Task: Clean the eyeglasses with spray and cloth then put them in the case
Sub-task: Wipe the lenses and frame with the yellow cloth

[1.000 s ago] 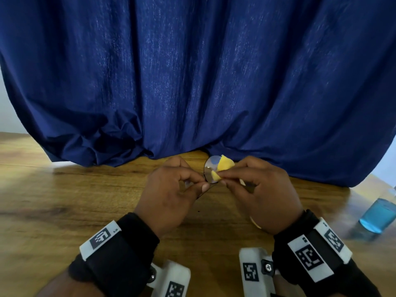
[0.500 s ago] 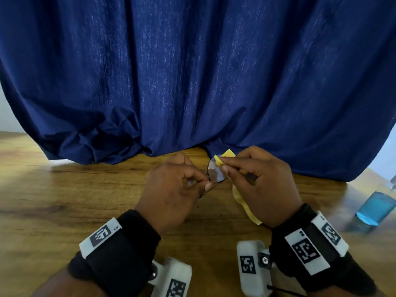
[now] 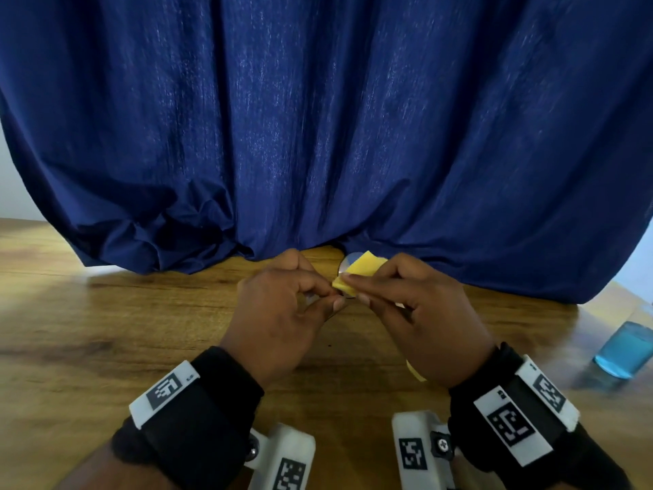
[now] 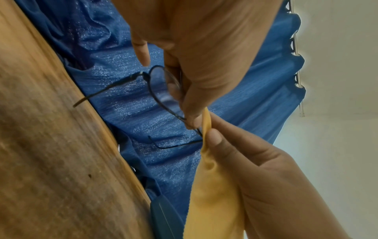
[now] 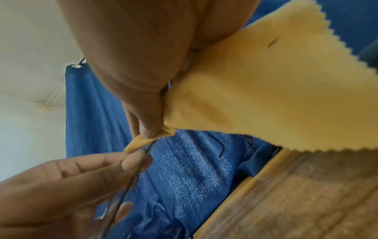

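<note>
- The left hand (image 3: 282, 313) pinches the thin-framed eyeglasses (image 4: 161, 90) by the rim, holding them above the wooden table (image 3: 106, 330)
- The right hand (image 3: 417, 309) clamps the yellow cloth (image 3: 357, 270) over one lens between thumb and fingers
- Since a moment ago the cloth has slid back up over the lens, so the rubbing stroke goes on
- Wiping looks unfinished; the spray bottle (image 3: 622, 348) stands well apart at the right, and what may be the case (image 4: 165, 216) lies by the curtain (image 3: 318, 118)

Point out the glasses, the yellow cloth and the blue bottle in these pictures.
glasses (image 4: 163, 88): left wrist view, on the round lens inside the dark rim.
cloth (image 5: 255, 97): right wrist view, on its broad flat middle.
bottle (image 3: 623, 350): head view, on the blue liquid.
</note>
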{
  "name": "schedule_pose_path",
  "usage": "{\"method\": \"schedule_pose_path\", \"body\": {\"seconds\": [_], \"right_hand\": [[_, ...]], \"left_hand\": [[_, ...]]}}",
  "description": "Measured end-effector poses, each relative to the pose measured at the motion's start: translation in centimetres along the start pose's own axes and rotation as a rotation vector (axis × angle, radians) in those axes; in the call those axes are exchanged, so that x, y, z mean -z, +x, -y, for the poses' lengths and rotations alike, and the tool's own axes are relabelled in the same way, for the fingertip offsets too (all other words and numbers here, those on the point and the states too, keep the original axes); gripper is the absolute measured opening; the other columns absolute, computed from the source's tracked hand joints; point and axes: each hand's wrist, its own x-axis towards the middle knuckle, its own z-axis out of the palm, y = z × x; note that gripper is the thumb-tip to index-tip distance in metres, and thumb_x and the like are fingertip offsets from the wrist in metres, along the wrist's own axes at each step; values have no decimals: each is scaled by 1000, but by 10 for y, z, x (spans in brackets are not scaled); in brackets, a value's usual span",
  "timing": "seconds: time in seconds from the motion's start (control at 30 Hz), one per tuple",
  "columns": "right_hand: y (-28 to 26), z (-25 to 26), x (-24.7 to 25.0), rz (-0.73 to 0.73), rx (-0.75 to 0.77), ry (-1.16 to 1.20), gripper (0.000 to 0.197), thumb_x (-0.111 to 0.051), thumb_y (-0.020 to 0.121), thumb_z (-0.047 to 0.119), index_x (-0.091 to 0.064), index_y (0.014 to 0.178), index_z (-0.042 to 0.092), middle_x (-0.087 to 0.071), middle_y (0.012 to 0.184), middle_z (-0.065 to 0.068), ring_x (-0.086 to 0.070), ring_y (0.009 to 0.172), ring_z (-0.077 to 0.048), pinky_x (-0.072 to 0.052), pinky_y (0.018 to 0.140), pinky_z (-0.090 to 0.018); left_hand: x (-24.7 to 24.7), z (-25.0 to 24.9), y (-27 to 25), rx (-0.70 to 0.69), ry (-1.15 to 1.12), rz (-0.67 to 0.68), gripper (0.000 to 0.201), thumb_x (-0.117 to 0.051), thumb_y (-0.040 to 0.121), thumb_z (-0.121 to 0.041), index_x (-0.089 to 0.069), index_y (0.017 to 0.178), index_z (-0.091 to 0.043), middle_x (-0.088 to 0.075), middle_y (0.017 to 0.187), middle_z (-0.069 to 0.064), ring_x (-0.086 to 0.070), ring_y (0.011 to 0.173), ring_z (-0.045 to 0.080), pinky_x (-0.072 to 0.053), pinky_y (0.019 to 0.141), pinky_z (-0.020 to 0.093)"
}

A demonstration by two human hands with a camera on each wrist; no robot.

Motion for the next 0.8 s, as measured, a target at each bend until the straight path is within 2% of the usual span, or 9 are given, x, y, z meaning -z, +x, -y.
{"method": "schedule_pose_path", "body": {"seconds": [0.1, 0.2, 0.3, 0.43, 0.53, 0.67, 0.73, 0.8], "right_hand": [[0, -2, 6, -52, -21, -14, 28, -62, 96, 28, -73, 119, 38, -59, 90, 12, -57, 77, -7, -53, 60, -34], [1, -3, 10, -154, -61, -45, 28, -65, 97, 22, -72, 122, 31, -59, 88, 9, -55, 73, -6, -52, 58, -33], [1, 2, 4, -101, -37, -27, 29, -64, 96, 23, -72, 124, 29, -58, 90, 9, -55, 75, -5, -52, 59, -30], [0, 4, 2, -25, -15, 11, 25, -66, 94, 26, -75, 116, 33, -61, 92, 11, -58, 79, -5, -52, 64, -26], [1, 0, 7, -78, -95, -6, 22, -66, 91, 31, -77, 108, 38, -62, 88, 13, -60, 77, -6, -52, 63, -26], [2, 2, 9, -197, -139, -62, 14, -72, 91, 29, -78, 103, 32, -63, 87, 14, -59, 73, -2, -48, 62, -18], [3, 7, 7, -197, -113, -50, 12, -74, 90, 29, -79, 101, 28, -65, 87, 13, -59, 72, -2, -48, 61, -18], [3, 12, 5, -145, -73, -14, 13, -75, 88, 30, -79, 99, 25, -66, 89, 12, -62, 76, -2, -53, 63, -22]], "left_hand": [[3, 2, 2, 11, -11, -14, 10, -74, 77, -42, -78, 77, -32, -58, 82, -14, -61, 80, 6, -51, 77, 30], [1, -2, 0, 3, -1, 25, 5, -77, 79, -39, -77, 76, -34, -58, 82, -15, -61, 81, 4, -53, 81, 37], [-3, -4, -1, -2, -9, 33, 5, -80, 80, -34, -77, 76, -34, -58, 81, -16, -60, 81, 3, -53, 81, 43], [0, 0, 0, 25, -14, -9, 3, -79, 79, -35, -76, 77, -35, -57, 81, -15, -60, 81, 4, -53, 80, 39], [3, 2, 1, 41, -7, 10, 5, -76, 77, -40, -76, 75, -36, -58, 82, -17, -60, 84, 4, -52, 82, 37], [-3, -1, -1, -11, 41, 63, 6, -77, 79, -42, -75, 75, -38, -58, 83, -16, -59, 82, 2, -52, 84, 48], [-5, -3, -3, -46, 47, 66, 6, -76, 79, -45, -75, 78, -39, -57, 84, -16, -59, 82, 2, -51, 84, 52], [-4, -3, -3, -57, 28, 46, 9, -72, 78, -48, -74, 80, -39, -57, 84, -17, -59, 82, 3, -51, 82, 53]]}}
